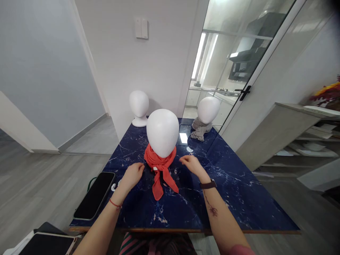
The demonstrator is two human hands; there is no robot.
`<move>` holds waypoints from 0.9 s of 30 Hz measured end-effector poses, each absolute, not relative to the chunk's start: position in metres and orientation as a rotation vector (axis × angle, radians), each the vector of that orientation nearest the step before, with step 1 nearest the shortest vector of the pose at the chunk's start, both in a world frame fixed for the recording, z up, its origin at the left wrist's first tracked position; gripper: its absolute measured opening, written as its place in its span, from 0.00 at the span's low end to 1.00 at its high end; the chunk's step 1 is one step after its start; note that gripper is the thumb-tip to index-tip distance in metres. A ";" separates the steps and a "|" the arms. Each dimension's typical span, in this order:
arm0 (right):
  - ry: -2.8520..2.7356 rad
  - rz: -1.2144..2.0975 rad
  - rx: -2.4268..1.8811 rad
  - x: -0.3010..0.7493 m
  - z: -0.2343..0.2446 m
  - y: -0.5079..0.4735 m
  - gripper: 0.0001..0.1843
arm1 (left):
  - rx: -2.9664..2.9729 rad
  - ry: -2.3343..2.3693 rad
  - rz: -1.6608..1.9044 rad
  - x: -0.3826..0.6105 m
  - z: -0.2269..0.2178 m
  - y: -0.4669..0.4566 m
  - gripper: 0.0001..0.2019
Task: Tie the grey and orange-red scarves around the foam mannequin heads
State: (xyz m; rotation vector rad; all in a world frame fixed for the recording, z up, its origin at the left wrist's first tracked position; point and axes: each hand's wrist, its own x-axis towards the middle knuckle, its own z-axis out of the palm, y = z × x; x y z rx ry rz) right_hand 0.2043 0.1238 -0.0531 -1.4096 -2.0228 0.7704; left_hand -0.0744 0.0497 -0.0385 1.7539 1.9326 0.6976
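A white mannequin head [162, 131] stands upright in the middle of the table, its face smooth. Round its neck is a red scarf [159, 164], knotted in front, with two tails spread on the tabletop and a small white tag near the knot. My left hand [133, 174] is just left of the scarf, fingers curled together, with nothing visible in them. On the other side, my right hand [193, 165] hovers a little apart from the scarf, its fingers drawn together around nothing that I can see.
The dark blue marbled table [223, 177] meets a wall. Behind stand a bare white head [139, 105] at left and another head [208, 109] wearing a grey scarf [199, 130] at right. A phone [95, 195] lies by the left edge near white earbuds [113, 187]. A glass door [225, 60] stands behind.
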 end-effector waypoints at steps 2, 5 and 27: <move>-1.812 0.503 -1.509 0.202 -0.063 0.135 0.18 | 1.604 2.022 0.986 -0.077 -0.040 0.069 0.15; -1.804 0.262 -1.509 0.179 -0.086 0.138 0.20 | 1.418 2.009 1.202 -0.065 -0.053 0.096 0.20; -1.089 0.989 -1.083 0.196 -0.078 0.137 0.30 | 1.644 1.396 1.293 0.033 -0.048 0.077 0.27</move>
